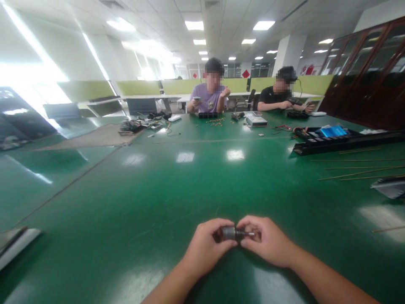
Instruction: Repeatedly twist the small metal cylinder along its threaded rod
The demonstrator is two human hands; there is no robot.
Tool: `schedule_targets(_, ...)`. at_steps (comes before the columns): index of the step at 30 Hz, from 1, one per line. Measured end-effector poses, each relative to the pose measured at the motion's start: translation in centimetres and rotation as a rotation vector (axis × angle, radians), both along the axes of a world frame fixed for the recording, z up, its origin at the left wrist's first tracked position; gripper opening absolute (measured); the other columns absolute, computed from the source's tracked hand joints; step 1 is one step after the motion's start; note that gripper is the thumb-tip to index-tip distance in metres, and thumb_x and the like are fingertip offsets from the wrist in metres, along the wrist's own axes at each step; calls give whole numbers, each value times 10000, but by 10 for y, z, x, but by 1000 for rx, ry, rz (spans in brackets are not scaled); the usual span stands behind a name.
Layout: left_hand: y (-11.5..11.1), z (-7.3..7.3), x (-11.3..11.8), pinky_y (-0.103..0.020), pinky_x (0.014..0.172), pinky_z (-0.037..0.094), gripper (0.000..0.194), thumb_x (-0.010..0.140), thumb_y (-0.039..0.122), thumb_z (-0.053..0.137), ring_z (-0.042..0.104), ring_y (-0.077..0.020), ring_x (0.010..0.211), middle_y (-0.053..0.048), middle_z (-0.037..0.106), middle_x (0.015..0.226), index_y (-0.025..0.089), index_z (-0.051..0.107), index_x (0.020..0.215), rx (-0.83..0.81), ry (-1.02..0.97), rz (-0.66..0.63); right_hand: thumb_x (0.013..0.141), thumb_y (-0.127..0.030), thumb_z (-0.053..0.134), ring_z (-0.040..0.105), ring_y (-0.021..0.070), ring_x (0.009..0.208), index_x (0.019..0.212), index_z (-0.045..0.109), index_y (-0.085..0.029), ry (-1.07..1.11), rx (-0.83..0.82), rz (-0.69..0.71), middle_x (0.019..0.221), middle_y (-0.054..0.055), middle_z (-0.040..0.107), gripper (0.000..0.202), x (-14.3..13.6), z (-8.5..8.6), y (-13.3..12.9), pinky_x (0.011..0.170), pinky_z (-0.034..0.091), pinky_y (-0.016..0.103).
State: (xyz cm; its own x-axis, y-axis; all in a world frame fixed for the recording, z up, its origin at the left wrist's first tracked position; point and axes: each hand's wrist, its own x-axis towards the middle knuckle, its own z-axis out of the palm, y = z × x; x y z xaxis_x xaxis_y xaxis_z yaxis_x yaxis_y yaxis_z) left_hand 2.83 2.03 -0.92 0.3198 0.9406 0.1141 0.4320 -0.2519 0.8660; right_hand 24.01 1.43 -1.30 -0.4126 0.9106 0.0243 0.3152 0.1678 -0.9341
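Observation:
Just above the table, my left hand is closed around the wide body of a small dark grey metal cylinder with a shaft. The shaft is thinner, looks ribbed, ends in a bright tip and points right. My right hand curls its thumb and fingers around this shaft end, and the tip shows between them. Both hands are close together, thumbs nearest me. Fingers cover part of the cylinder, so its exact kind cannot be made out.
Beneath lies a glossy green table. Thin brass-coloured rods and a long black tray with a blue block are at right. Electronic parts lie far left. Two people sit across, both holding things.

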Motion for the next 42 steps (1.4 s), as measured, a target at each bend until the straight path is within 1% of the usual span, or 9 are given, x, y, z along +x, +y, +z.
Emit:
schedule_targets(3, 0, 0, 0, -217, 782, 474, 332, 661, 122, 811, 664, -149, 859, 35, 738, 920, 268, 739, 950, 19, 0, -13, 752, -125, 645, 442, 87, 507, 981, 667, -162, -23, 26, -1, 595, -52, 545, 232, 1, -1, 0, 493, 304, 195)
schedule_targets(7, 1, -2, 0, -216, 779, 472, 340, 667, 120, 807, 667, -146, 854, 37, 738, 925, 270, 735, 963, 42, -9, -18, 761, -126, 639, 463, 86, 524, 996, 655, -164, -26, 37, 15, 645, -39, 594, 239, 1, -1, -2, 505, 312, 197)
schedule_targets(14, -1, 2, 2, -225, 732, 476, 293, 687, 211, 825, 669, -153, 805, 29, 740, 893, 263, 737, 961, 107, 12, -80, 778, -159, 650, 515, 101, 558, 989, 662, -182, -56, 99, 28, 701, -20, 649, 213, 2, -2, -4, 529, 353, 202)
schedule_targets(17, -1, 3, 2, -231, 744, 481, 288, 694, 225, 825, 673, -158, 816, 23, 741, 902, 261, 736, 966, 143, 24, -90, 773, -162, 655, 530, 106, 570, 972, 671, -181, -62, 113, 25, 717, -14, 655, 201, 3, 0, -5, 532, 369, 203)
schedule_targets(21, -2, 1, 1, -233, 762, 487, 292, 706, 238, 823, 675, -154, 825, 26, 741, 917, 270, 732, 982, 162, 25, -91, 771, -167, 667, 552, 114, 575, 972, 671, -182, -72, 139, 9, 714, -14, 663, 202, 2, 4, -5, 537, 391, 204)
schedule_targets(27, -2, 0, 1, -245, 787, 502, 292, 723, 280, 817, 681, -161, 851, 15, 743, 945, 270, 731, 1002, 176, 14, -78, 760, -133, 665, 638, 151, 740, 1015, 667, -188, -27, 202, -22, 870, 16, 713, 262, 2, 5, -6, 664, 467, 230)
schedule_targets(34, -4, 2, 2, -276, 806, 526, 269, 732, 288, 794, 684, -190, 858, -25, 743, 945, 232, 734, 989, 191, 21, -61, 758, -162, 682, 602, 152, 700, 935, 709, -190, -115, 277, -31, 812, 16, 694, 182, 3, 3, -7, 636, 440, 239)
schedule_targets(42, -11, 4, 7, -270, 774, 519, 233, 746, 274, 775, 681, -183, 839, -12, 741, 931, 238, 730, 972, 167, 102, -23, 798, -175, 659, 609, 157, 711, 898, 722, -186, -141, 306, -11, 801, 21, 700, 118, 4, 3, -5, 666, 437, 252)
